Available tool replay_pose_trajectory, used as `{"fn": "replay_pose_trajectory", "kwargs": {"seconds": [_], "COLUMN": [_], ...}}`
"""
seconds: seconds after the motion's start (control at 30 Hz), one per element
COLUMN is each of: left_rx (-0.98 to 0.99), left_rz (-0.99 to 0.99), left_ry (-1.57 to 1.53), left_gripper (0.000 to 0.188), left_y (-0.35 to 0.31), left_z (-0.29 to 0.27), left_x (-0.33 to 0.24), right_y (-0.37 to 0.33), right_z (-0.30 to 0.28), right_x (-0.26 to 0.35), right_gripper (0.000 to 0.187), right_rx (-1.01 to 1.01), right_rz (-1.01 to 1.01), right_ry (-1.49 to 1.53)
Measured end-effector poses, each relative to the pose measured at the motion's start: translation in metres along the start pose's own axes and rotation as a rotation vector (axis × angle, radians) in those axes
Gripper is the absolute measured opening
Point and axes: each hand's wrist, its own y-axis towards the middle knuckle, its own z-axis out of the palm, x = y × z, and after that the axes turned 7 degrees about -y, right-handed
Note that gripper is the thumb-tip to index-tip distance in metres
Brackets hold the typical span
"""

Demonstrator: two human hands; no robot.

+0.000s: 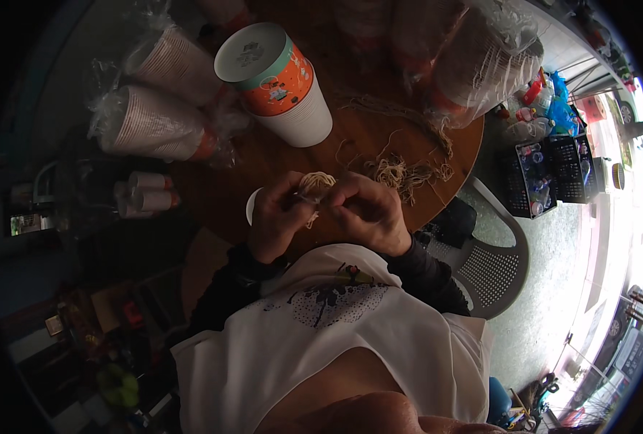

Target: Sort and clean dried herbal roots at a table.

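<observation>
A round wooden worktop (220, 188) stood in a dim room, with glaring daylight around three o'clock. At its near edge, the left hand (277, 217) had its grip closed on a small bundle of pale strands (318, 182), held between the two hands. The right hand (372, 211) had thumb and forefinger drawn close beside the bundle; whether its grip held a strand, I could not tell. At nine o'clock a white cup (252, 207) was partly hidden by the left hand. A loose tangle of strands (394, 173) lay between two and three o'clock. A tall stack of paper cups (284, 90) stood between eleven and twelve; bagged cup stacks lay at ten (155, 126) and two (480, 76). Beyond the worktop, a grey chair (491, 267) sat near four o'clock, dark crates (533, 177) at three.
</observation>
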Motion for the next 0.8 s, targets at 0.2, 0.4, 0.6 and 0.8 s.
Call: {"fn": "replay_pose_trajectory", "kwargs": {"seconds": [0.2,0.4,0.6,0.8], "left_rx": [0.069,0.002,0.002,-0.087], "left_rz": [-0.354,-0.446,-0.41,-0.243], "left_ry": [-0.66,-0.663,-0.568,-0.263], "left_gripper": [0.019,0.019,0.016,0.015], "left_y": [0.0,0.001,-0.002,-0.005], "left_z": [-0.013,-0.009,-0.008,-0.01], "left_x": [0.004,0.003,0.001,0.003], "right_y": [0.001,0.006,0.004,0.0], "right_z": [-0.004,0.005,0.0,0.0], "right_x": [-0.003,0.008,0.001,-0.001], "right_gripper": [0.013,0.013,0.014,0.013], "right_rx": [-0.131,-0.157,-0.107,-0.136], "right_rz": [0.003,-0.061,0.028,-0.056], "right_ry": [0.045,-0.1,-0.129,-0.323]}}
